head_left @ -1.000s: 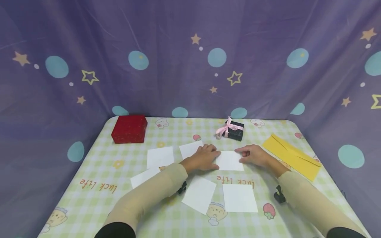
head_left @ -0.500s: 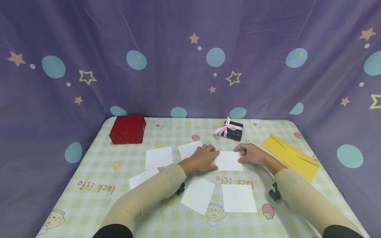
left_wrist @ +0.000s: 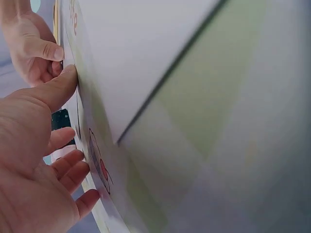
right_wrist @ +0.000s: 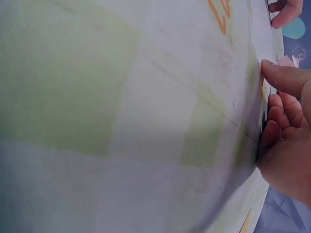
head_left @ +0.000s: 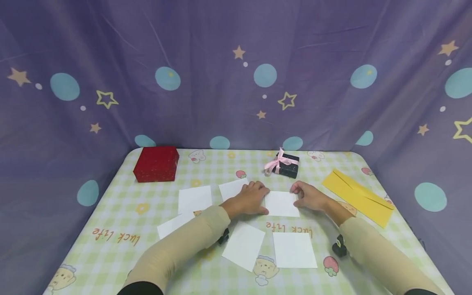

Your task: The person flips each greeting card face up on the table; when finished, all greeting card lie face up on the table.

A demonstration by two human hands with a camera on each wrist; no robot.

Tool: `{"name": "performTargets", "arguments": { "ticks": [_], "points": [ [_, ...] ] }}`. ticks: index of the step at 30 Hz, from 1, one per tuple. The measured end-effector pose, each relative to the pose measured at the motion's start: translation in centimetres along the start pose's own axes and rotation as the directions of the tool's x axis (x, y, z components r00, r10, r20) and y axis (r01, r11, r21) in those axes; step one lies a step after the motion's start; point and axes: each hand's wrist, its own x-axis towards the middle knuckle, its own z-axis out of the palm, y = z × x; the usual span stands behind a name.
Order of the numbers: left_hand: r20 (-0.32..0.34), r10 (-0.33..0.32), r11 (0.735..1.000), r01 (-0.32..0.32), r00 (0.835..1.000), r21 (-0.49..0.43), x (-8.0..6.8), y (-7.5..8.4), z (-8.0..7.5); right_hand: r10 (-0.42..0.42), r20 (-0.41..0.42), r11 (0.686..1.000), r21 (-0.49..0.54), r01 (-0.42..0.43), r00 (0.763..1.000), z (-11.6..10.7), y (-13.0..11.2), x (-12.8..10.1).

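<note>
A white square card (head_left: pixel 282 203) lies flat on the checked tablecloth between both hands. In the head view my left hand (head_left: pixel 248 199) rests at its left edge, thumb at the near corner and relaxed fingers towards the far one. On the opposite side my right hand (head_left: pixel 309 196) has its thumb at the card's right edge and its index finger bent by the far right corner. The left wrist view shows the left thumb (left_wrist: pixel 63 87) along the card's edge. From the right wrist, the right thumb (right_wrist: pixel 282 75) reaches the card while the other fingers curl loosely beneath.
More white cards lie around, including one near front (head_left: pixel 295 250) and a tilted one (head_left: pixel 243 247); the left arm partly covers others. A red box (head_left: pixel 156 164) stands back left, a black box with pink ribbon (head_left: pixel 289 165) behind the hands, a yellow envelope (head_left: pixel 359 198) at right.
The right index finger has bent and drawn in at the card's far right corner. The left hand and the card hold their places; the head view has shifted slightly.
</note>
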Motion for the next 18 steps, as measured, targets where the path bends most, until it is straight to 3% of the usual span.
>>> {"name": "performTargets", "arguments": {
  "ticks": [6,11,18],
  "points": [
    [0.023,-0.007,1.0,0.007,1.0,-0.01,0.04,0.09,-0.4,-0.013,0.014,0.995,-0.094,0.014,1.0,-0.23,0.11,0.36],
    [0.046,-0.014,1.0,0.014,0.999,-0.006,-0.07,0.22,-0.46,-0.027,0.031,0.997,-0.075,0.03,0.999,-0.24,0.01,0.45],
    [-0.01,-0.007,1.0,0.007,1.0,-0.021,-0.05,0.33,-0.68,-0.05,-0.022,0.997,-0.054,0.048,0.999,0.12,0.25,0.1]
  ]
}}
